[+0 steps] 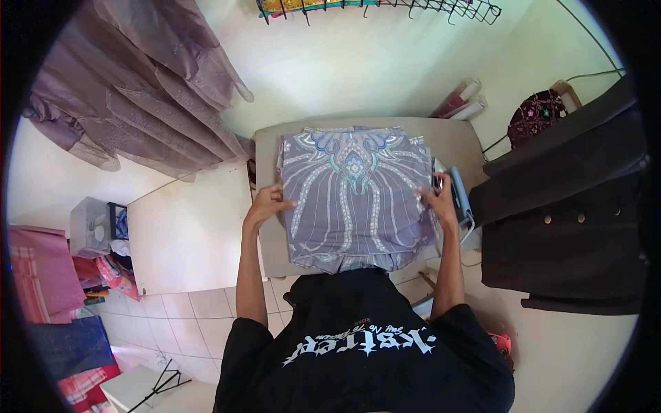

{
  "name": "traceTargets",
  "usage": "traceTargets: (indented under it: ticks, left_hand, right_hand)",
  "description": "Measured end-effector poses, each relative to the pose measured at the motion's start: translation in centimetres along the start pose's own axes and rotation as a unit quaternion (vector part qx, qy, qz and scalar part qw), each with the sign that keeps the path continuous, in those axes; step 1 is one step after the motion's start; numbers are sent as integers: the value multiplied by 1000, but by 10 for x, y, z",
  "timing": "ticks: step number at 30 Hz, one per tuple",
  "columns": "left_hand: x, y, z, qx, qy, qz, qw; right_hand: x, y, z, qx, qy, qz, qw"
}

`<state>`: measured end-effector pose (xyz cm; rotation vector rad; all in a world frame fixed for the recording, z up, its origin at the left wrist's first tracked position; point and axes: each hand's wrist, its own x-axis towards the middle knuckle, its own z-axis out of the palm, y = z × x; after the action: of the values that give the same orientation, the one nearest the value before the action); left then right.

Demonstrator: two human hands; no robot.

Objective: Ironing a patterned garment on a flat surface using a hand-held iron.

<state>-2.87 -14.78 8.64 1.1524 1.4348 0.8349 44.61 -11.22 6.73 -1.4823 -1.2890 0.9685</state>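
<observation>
A purple-grey patterned garment [356, 206] lies spread over the padded ironing board [269, 227] in front of me, its lower edge hanging at the board's near side. My left hand [271, 206] is at the garment's left edge, thumb on top of the cloth and fingers curled by the side. On the right edge lies my right hand [439, 199], with thumb and fingers at the cloth. Whether either hand pinches the fabric is hard to tell. Just beyond my right hand rests a blue-grey clothes iron [458, 191], partly hidden by that hand.
Dark buttoned clothing [563, 248] hangs close on the right. Mauve sheer clothing [170, 93] hangs at upper left, above a white panel [188, 232]. A black wire rack [382, 6] is on the wall ahead. A clear plastic box [90, 227] and folded cloths stand far left.
</observation>
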Motion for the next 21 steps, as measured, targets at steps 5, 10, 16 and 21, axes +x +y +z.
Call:
traceTargets:
  ticks: [5, 10, 16, 21]
  left_hand:
    - [-4, 8, 1, 36, 36, 52, 997]
    - [16, 26, -7, -11, 105, 162, 981]
    - [76, 42, -7, -117, 170, 254, 945]
    - [139, 34, 6, 39, 258, 209, 943]
  right_hand:
    - [0, -9, -29, -97, -173, 52, 979]
    - [30, -23, -35, -91, -145, 13, 985]
    - [100, -28, 7, -120, 50, -193, 973]
    - [144, 0, 48, -164, 155, -179, 958]
